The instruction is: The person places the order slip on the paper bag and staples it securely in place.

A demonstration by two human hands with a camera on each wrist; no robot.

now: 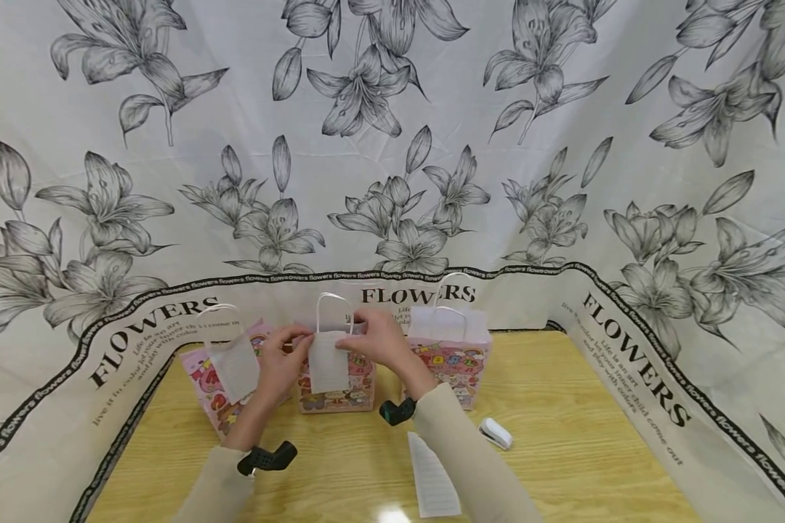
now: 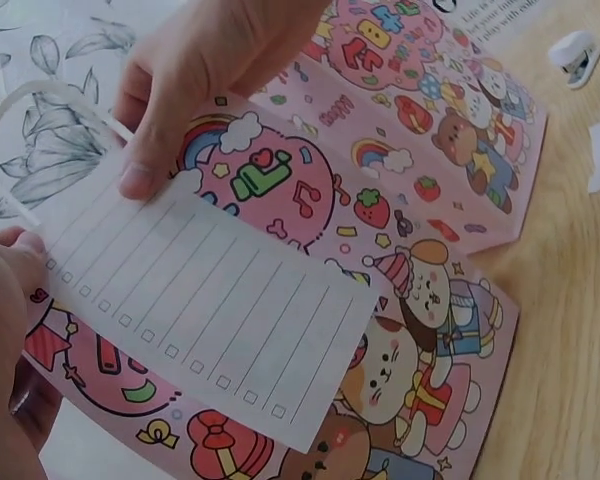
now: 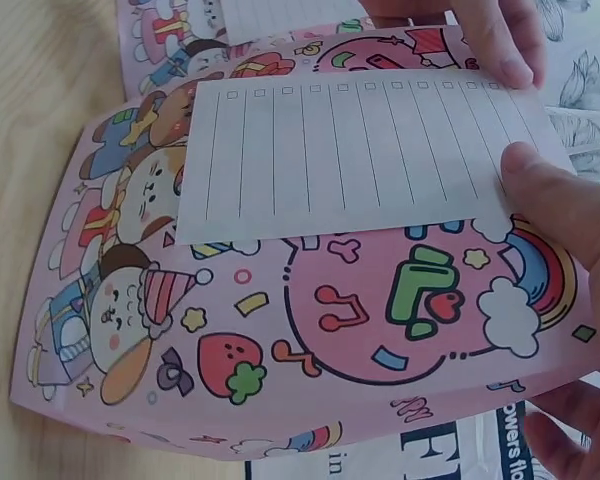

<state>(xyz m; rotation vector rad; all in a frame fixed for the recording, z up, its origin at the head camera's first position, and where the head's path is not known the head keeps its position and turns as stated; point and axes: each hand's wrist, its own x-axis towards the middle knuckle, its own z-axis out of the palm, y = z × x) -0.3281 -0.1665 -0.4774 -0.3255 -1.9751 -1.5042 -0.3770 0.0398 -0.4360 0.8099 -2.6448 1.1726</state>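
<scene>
Left grip (image 1: 281, 363): pinching sheet (image 1: 329, 370), top-left corner, against bag (image 1: 361, 396) | right grip (image 1: 381, 338): pinching top-right corner | table (image 1: 569, 436) extends right past stapler (image 1: 497, 433)

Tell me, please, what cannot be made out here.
Head: contents of the middle bag, hidden by its front.
Head: detail on the held sheet, too small.
Head: part of the loose sheet, behind the right sleeve.
Right wrist: part of the left hand, beyond the top edge.

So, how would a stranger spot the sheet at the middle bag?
On the wooden table, find the middle pink bag of three. Over its front is a white lined sheet. Unlike the sheet at the left bag or the loose sheet nearby, it's held by the left hand and right hand.
</scene>
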